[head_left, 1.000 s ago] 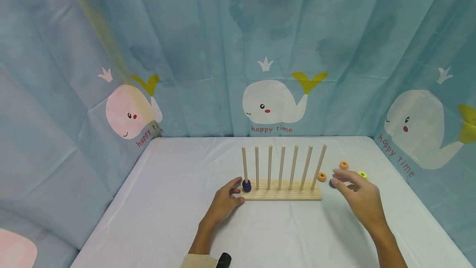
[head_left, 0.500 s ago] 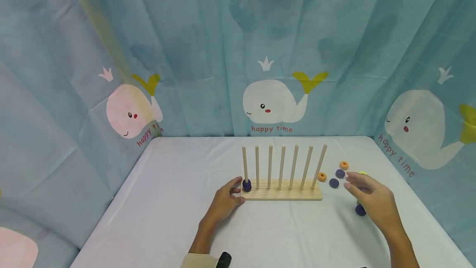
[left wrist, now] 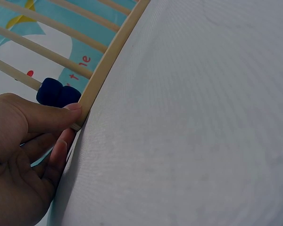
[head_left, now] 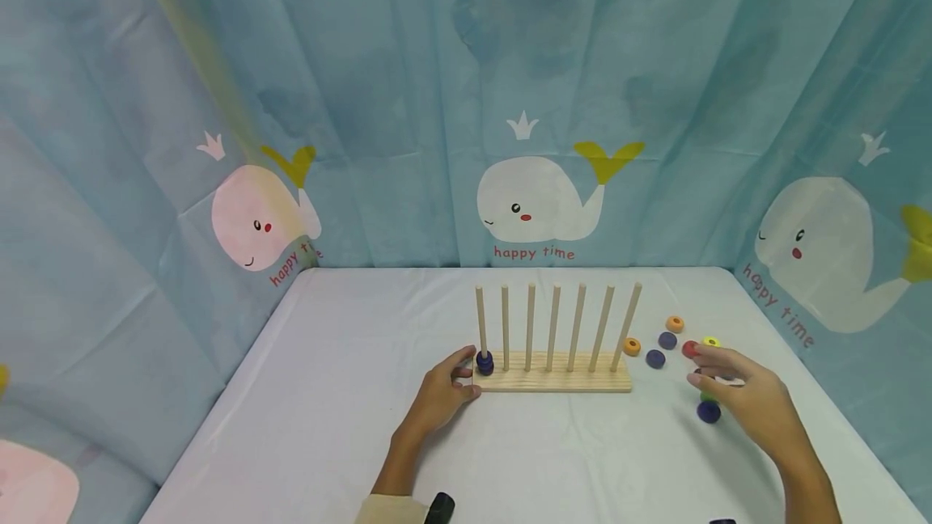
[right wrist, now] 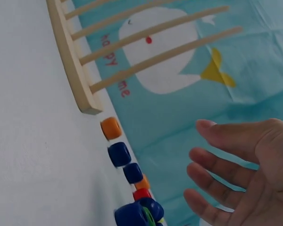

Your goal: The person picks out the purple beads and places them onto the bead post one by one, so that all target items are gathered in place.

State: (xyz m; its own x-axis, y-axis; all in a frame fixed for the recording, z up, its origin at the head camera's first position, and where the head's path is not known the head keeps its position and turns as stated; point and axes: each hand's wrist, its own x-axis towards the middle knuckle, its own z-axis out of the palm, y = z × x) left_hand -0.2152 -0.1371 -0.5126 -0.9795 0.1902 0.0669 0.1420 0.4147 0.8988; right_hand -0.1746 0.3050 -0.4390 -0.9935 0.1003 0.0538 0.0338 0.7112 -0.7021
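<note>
My left hand (head_left: 439,395) pinches the left end of a pale wooden peg rack (head_left: 551,382), thumb on the front edge of its base (left wrist: 100,77). Several upright pegs rise from the base. Two dark blue beads (head_left: 485,363) sit stacked at the bottom of the leftmost peg. My right hand (head_left: 753,403) hovers over loose beads on the right, fingers loosely bent and apart, nothing between them. Its fingertips overlap a red bead (head_left: 688,349) in the head view. A green bead (head_left: 708,397) and a dark blue bead (head_left: 709,412) lie partly under that hand.
Two orange beads (head_left: 632,346) and two more dark blue beads (head_left: 656,359) lie right of the rack. A yellow bead (head_left: 711,342) is behind the right hand. The white table (head_left: 328,395) meets a blue whale-print curtain (head_left: 393,103) at the back.
My right hand has moved right and slightly toward me, away from the rack, uncovering blue beads, the red bead and the green bead. The left hand and the rack have stayed in place.
</note>
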